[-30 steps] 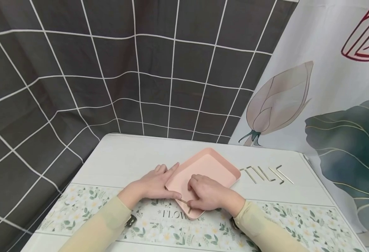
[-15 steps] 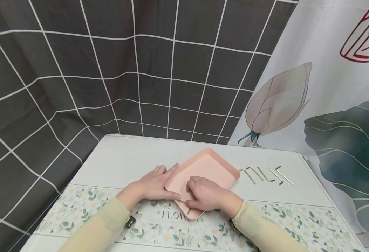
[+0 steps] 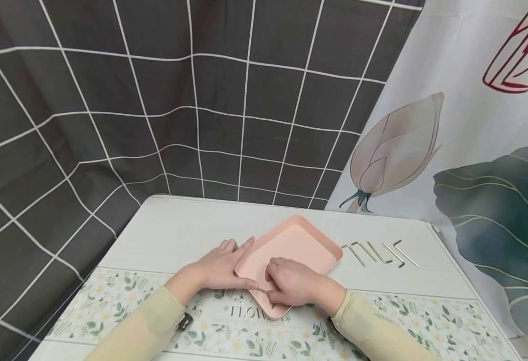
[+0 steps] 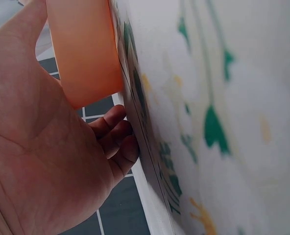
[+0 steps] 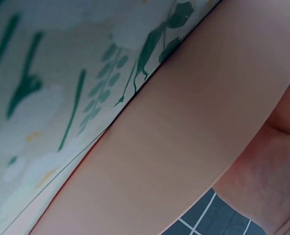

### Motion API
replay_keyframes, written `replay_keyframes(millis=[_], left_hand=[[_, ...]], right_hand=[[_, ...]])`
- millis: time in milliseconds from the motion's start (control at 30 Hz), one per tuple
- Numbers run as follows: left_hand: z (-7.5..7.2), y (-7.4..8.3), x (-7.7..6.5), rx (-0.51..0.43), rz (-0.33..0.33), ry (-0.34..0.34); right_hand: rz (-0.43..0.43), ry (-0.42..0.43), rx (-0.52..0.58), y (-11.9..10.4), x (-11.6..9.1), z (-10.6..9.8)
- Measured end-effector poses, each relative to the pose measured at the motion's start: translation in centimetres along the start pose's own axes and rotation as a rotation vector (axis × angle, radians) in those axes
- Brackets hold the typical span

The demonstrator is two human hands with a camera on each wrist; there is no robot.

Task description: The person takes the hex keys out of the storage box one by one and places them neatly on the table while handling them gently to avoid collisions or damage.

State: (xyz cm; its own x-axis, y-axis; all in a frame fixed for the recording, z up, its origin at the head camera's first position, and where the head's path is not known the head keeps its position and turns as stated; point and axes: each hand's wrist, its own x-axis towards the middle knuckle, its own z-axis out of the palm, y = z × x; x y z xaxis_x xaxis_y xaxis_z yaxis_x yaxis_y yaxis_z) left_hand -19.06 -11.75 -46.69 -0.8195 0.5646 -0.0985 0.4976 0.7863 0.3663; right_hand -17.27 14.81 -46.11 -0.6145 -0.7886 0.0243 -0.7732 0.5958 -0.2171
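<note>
A pink tray (image 3: 297,240) lies at an angle on the table. My left hand (image 3: 220,265) spreads along its left corner, index finger straight beside the rim and thumb reaching over the near side. In the left wrist view the other fingers (image 4: 118,134) rest loosely bent against the table, beside the tray's outer wall (image 4: 86,54). My right hand (image 3: 295,283) is low inside the tray, fingers curled, pinching a brass-coloured hex key (image 3: 262,290) near its bend. The key's far end meets my left thumb. In the right wrist view the tray wall (image 5: 159,127) hides most of that hand.
Several L-shaped hex keys (image 3: 372,253) lie in a row on the table right of the tray. The white table cover (image 3: 191,215) has a floral band (image 3: 110,296) along its front. A dark gridded curtain (image 3: 218,130) hangs behind, a printed one (image 3: 408,60) at right.
My right thumb has shifted slightly and covers more of the hex key's short arm. The left hand and tray stay in place; the head view tilts up a little.
</note>
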Motion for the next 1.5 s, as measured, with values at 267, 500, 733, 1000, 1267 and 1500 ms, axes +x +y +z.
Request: replay_keyframes(millis=[267, 500, 733, 1000, 1267, 1500], left_hand=[[-0.4, 0.1, 0.0, 0.003, 0.004, -0.008], [-0.7, -0.3, 0.2, 0.009, 0.009, 0.002], [-0.8, -0.8, -0.1, 0.003, 0.005, 0.006], [-0.6, -0.7, -0.3, -0.009, 0.002, 0.009], [-0.5, -0.3, -0.2, -0.019, 0.004, -0.004], [-0.4, 0.0, -0.2, -0.007, 0.013, -0.008]], right_hand=[[-0.018, 0.001, -0.011, 0.2, 0.0, -0.1], [-0.025, 0.006, -0.028, 0.4, 0.3, -0.2], [-0.045, 0.013, -0.02, 0.0, 0.8, -0.3], [-0.05, 0.006, -0.044, -0.1, 0.9, -0.2], [-0.031, -0.015, -0.053, 0.0, 0.7, 0.0], [-0.029, -0.01, -0.08, 0.1, 0.6, 0.3]])
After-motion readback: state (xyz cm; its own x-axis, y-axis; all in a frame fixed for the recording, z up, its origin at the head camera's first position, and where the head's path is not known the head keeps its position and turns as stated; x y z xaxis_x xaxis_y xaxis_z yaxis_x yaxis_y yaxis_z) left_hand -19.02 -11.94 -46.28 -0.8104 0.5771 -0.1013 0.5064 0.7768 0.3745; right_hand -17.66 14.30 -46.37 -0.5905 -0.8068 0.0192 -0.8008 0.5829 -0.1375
